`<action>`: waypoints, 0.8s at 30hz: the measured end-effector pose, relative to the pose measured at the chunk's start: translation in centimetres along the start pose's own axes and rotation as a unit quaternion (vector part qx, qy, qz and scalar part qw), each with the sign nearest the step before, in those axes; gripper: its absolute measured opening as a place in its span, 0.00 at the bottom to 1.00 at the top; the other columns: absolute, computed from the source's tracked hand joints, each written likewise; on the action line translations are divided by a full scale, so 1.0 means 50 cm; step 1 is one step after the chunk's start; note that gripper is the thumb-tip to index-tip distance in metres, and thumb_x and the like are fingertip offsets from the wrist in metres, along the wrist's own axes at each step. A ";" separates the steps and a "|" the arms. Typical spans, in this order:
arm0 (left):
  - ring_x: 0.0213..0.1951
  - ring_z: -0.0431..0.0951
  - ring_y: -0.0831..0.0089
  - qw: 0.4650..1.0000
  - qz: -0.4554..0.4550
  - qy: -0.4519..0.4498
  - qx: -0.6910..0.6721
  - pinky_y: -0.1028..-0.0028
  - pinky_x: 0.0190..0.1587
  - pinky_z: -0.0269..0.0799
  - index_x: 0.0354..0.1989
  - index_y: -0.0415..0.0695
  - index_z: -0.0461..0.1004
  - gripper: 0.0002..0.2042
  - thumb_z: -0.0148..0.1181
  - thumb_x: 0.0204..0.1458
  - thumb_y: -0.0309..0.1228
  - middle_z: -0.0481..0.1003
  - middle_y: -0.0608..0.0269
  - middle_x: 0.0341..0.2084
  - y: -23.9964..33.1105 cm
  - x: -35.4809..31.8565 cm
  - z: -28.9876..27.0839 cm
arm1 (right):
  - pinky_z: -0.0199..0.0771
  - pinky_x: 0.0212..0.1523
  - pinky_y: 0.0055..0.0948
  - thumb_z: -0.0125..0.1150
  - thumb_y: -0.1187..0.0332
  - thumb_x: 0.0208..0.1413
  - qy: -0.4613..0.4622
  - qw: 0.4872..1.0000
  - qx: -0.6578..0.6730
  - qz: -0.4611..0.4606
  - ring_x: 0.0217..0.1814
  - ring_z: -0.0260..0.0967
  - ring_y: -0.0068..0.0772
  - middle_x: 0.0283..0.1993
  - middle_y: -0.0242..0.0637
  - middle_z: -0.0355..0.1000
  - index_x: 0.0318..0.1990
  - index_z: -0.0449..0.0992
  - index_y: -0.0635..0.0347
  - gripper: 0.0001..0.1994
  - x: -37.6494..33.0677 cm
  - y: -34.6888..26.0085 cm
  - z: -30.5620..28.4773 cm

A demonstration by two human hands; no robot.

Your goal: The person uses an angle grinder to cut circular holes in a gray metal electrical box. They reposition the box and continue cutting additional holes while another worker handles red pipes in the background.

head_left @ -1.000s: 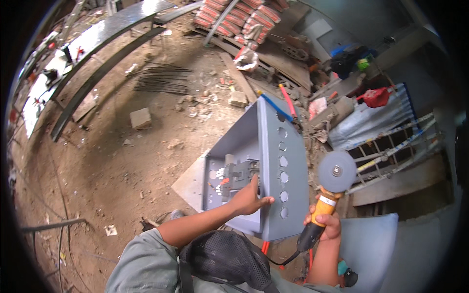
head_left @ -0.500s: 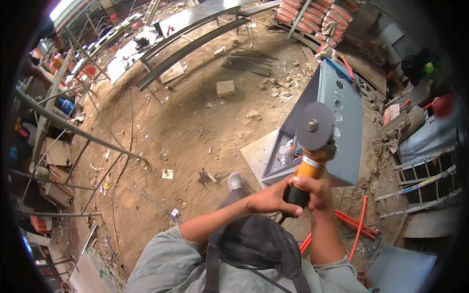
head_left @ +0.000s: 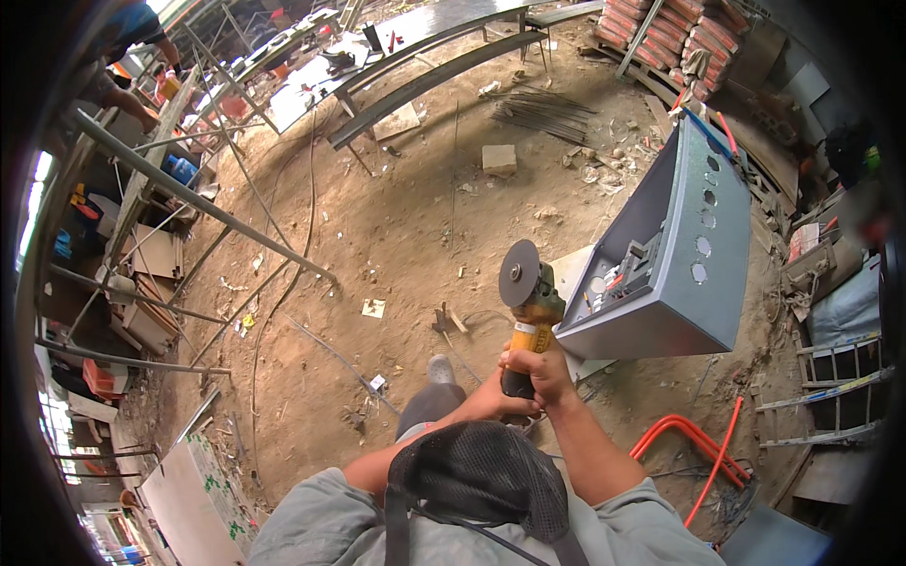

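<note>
Both my hands grip a yellow and black angle grinder (head_left: 531, 338) in front of my body, its grey disc (head_left: 519, 273) pointing away from me. My right hand (head_left: 547, 370) wraps round the body of the tool. Lower down, my left hand (head_left: 493, 396) closes on the black rear end, its fingers partly hidden. To the right of the grinder, a grey metal electrical box (head_left: 710, 283) stands tilted on the ground with its open side to the left. A row of round holes runs along its upper side, and some parts lie inside. The disc is apart from the box.
Bent orange pipes (head_left: 679, 429) lie on the dirt at the lower right, near a ladder (head_left: 819, 387). Metal poles (head_left: 203, 198) cross the left side. A long steel bench (head_left: 434, 80) and stacked sacks (head_left: 661, 38) stand far off. Another person's arm (head_left: 170, 52) shows at upper left.
The grinder has moved left and back from in front of the box, still in both hands. The whole view has shifted, so the surroundings sit farther right.
</note>
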State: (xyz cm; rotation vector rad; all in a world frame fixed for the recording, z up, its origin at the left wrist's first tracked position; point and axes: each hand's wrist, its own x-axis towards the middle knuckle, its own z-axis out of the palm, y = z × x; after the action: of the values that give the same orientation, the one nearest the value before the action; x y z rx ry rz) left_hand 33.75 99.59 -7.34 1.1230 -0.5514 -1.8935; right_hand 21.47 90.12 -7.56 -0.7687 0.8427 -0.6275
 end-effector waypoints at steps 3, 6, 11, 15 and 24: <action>0.36 0.83 0.75 0.999 -0.024 0.021 0.016 0.72 0.36 0.81 0.54 0.41 0.73 0.25 0.79 0.49 0.23 0.81 0.62 0.40 0.006 0.005 -0.085 | 0.81 0.40 0.28 0.74 0.76 0.50 0.016 1.000 0.000 0.014 0.37 0.79 0.26 0.38 0.32 0.80 0.45 0.80 0.61 0.14 0.047 0.038 0.040; 0.34 0.83 0.73 0.999 -0.030 0.033 0.006 0.71 0.35 0.80 0.52 0.40 0.73 0.23 0.78 0.49 0.23 0.80 0.61 0.38 0.045 0.017 -0.160 | 0.80 0.42 0.27 0.75 0.73 0.53 0.030 0.999 -0.036 0.010 0.39 0.79 0.24 0.39 0.31 0.80 0.46 0.80 0.61 0.14 0.125 0.083 0.087; 0.32 0.83 0.68 0.992 -0.048 0.118 -0.001 0.68 0.36 0.80 0.48 0.36 0.75 0.19 0.74 0.49 0.20 0.80 0.60 0.35 0.050 0.047 -0.385 | 0.81 0.56 0.33 0.80 0.58 0.57 -0.099 0.980 -0.169 0.040 0.53 0.81 0.31 0.51 0.39 0.82 0.58 0.79 0.64 0.27 0.327 0.170 0.137; 0.31 0.83 0.68 0.986 -0.050 0.158 -0.010 0.67 0.35 0.80 0.45 0.36 0.77 0.17 0.73 0.46 0.19 0.82 0.59 0.31 0.030 0.118 -0.613 | 0.73 0.71 0.40 0.73 0.41 0.64 -0.100 0.954 -0.259 0.112 0.71 0.76 0.43 0.66 0.53 0.80 0.72 0.73 0.64 0.40 0.539 0.347 0.051; 0.27 0.83 0.63 0.924 -0.079 0.364 -0.079 0.61 0.32 0.83 0.41 0.38 0.74 0.14 0.69 0.46 0.19 0.78 0.58 0.28 -0.127 0.229 -1.176 | 0.71 0.74 0.50 0.60 0.39 0.71 0.020 0.749 -0.583 0.314 0.77 0.70 0.55 0.72 0.55 0.75 0.76 0.71 0.57 0.37 0.950 0.864 -0.156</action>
State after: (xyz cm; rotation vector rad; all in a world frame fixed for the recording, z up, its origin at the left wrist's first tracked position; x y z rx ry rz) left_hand 79.03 96.16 -46.94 1.6699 0.1138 -1.4529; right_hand 47.71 76.84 -65.16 -1.4766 1.4494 0.6179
